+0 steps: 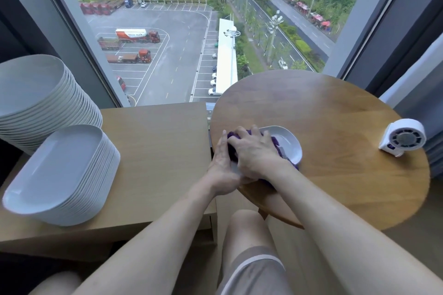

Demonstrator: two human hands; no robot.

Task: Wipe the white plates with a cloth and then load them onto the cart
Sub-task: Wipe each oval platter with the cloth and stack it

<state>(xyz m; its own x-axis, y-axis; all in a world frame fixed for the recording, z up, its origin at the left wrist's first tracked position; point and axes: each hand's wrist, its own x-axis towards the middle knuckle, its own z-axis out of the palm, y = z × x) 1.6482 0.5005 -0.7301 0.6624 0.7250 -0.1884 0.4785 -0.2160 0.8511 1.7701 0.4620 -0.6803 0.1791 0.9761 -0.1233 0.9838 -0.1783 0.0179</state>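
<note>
**A:** Where is the plate you are working on?

**B:** The white oblong ceramic plate (287, 143) lies at the near-left edge of the round wooden table (335, 108). My right hand (254, 151) is curled over the crumpled purple cloth (275, 145) and presses it into the dish. My left hand (221, 170) lies along the plate's left rim. I cannot tell whether its thumb pinches the rim, because the right hand covers it.

**A:** How do I wipe it well?

**B:** I would brace that rim firmly, since the plate sits close to the table's edge and could skid off. I would sweep the cloth toward the uncovered far end, then go round the rim with even pressure.
</note>
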